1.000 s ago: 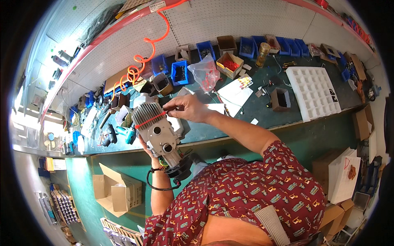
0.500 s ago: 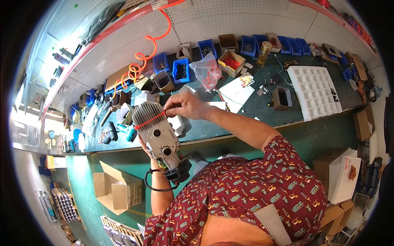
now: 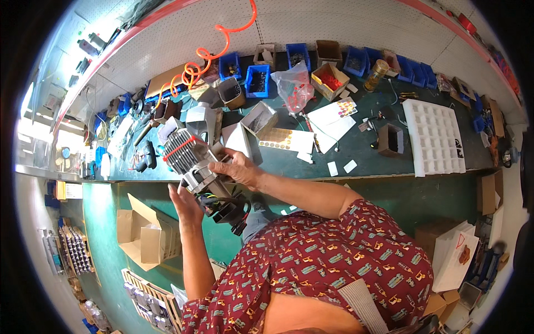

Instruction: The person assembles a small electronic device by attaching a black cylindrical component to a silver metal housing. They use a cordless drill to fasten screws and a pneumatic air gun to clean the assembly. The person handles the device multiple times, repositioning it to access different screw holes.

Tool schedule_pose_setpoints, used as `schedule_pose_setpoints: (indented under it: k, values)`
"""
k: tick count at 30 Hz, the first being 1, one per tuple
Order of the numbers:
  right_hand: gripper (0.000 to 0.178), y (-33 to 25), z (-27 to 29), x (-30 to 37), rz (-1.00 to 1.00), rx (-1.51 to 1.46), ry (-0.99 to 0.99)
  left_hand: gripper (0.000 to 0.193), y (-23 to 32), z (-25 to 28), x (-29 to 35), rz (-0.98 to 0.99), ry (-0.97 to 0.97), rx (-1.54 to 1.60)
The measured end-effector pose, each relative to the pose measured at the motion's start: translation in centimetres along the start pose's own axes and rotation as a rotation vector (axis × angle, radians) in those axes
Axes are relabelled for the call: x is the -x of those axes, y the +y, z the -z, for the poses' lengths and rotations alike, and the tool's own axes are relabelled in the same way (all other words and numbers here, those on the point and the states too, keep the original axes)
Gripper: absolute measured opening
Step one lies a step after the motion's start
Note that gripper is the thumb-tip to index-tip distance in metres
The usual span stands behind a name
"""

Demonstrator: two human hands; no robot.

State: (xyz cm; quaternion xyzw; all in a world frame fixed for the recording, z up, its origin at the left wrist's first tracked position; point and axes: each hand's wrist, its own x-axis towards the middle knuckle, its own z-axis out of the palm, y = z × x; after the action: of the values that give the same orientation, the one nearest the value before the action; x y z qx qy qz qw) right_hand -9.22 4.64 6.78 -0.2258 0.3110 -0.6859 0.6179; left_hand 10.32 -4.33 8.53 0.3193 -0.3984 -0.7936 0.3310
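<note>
A silver metal unit with cooling fins (image 3: 189, 158) is held tilted above the front edge of the bench. A red band crosses its fins, and a black part with loose wires (image 3: 225, 209) sits at its lower end. My right hand (image 3: 239, 168) is closed on the side of the unit, the thumb across the metal and the other fingers partly hidden. Close against the lower left side is my left hand (image 3: 188, 205), its visible fingers stretched out and not wrapped round the unit. Whether it bears any weight is hidden.
Blue bins (image 3: 257, 81) and cardboard boxes of small parts line the back of the green bench (image 3: 356, 158). A white foam tray (image 3: 434, 136) lies at the right. An orange coiled hose (image 3: 225, 42) hangs above. An open carton (image 3: 147, 239) stands on the floor at left.
The unit has turned over and moved left, showing another side. My right hand has shifted from the band down to the unit's side. My left hand has come out from behind it.
</note>
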Motion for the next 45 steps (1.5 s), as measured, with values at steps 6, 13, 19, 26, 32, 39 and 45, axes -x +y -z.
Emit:
schedule_pose_setpoints:
  k: [6, 13, 19, 26, 32, 39, 45]
  values:
    - [0.064, 5.5, -1.5, -4.8, -0.022, 0.123, 0.005, 0.073, -2.8, 8.0, -1.1, 0.138, 0.079, -0.005]
    - [0.069, 9.8, -1.7, -8.3, 0.212, 0.746, 0.271, 0.052, 1.0, 13.2, -8.2, 0.078, 0.053, -0.197]
    - [0.022, 11.0, -3.7, -10.7, 0.340, 1.116, 0.252, 0.044, 4.4, 15.0, -14.4, 0.143, 0.002, -0.440]
    - [0.035, 8.5, -3.5, -11.3, -0.100, 0.496, 0.156, 0.087, 4.5, 15.1, -18.9, 0.200, -0.013, -0.761]
    - [0.041, 7.7, -0.7, -11.6, -0.220, 0.648, 0.045, 0.064, 3.7, 12.8, -18.4, 0.036, -0.064, -0.908]
    - [0.044, 10.2, 4.7, -11.6, -0.410, 0.502, 0.031, 0.111, 1.7, 10.3, -17.8, -0.022, -0.161, -1.384]
    - [0.030, 11.5, 8.3, -13.7, -0.343, 0.353, 0.174, 0.113, 1.0, 10.3, -19.1, 0.104, -0.117, -1.643]
